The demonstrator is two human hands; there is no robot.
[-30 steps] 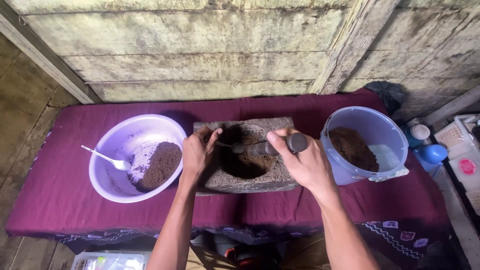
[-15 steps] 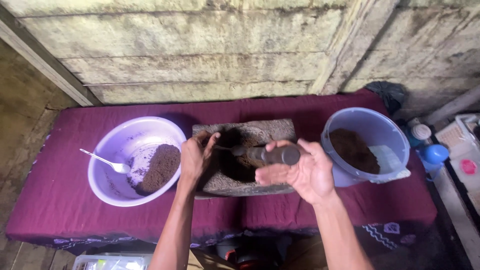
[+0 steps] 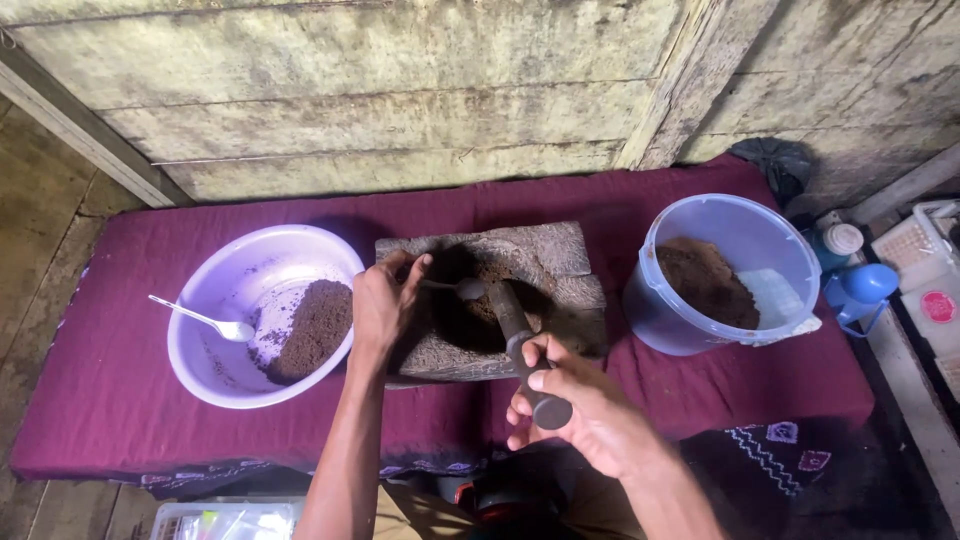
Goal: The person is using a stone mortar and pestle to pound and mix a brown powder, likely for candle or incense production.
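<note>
Pestle (image 3: 520, 340) now swung toward body; one mortar (image 3: 490, 300), two spoons.

left hand (image 3: 383, 310) covers the near-left rim of the dark stone mortar (image 3: 500, 300) & most of the handle of the small metal spoon (image 3: 455, 288) it holds. right hand (image 3: 580, 420) hides the grip end of the dark stone pestle (image 3: 520, 335). clear plastic box (image 3: 225, 520) cut off at bottom edge, contents too blurry to tell. white containers (image 3: 925, 265) cut off at right edge.
</note>
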